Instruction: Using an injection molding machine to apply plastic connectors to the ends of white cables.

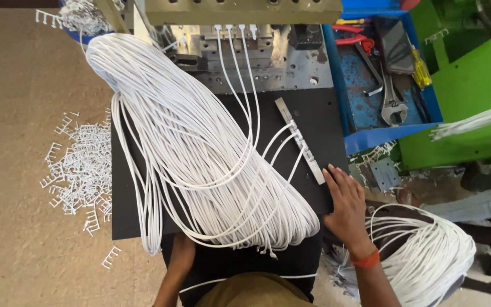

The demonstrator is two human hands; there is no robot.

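Nearest the camera, the person's lap and both forearms frame a black surface heaped with a large bundle of white cables. Only the left forearm shows; the left hand is hidden beneath the bundle's near edge, so I cannot tell whether it grips anything. Resting flat and released on the surface, the right hand has its fingers spread, fingertips just short of the lower end of a slim grey strip. A few cable ends are seated in that strip, which lies diagonally just beyond and left of the hand, while other ends run up into the metal fixture at the far edge. Judging from this, doing the step well means steadying the strip and feeding one cable end squarely at a time, without tugging neighbouring loops. Beside the right forearm, a second white coil hangs lower. White plastic offcuts litter the floor on the left, and a blue tray of tools sits at right.
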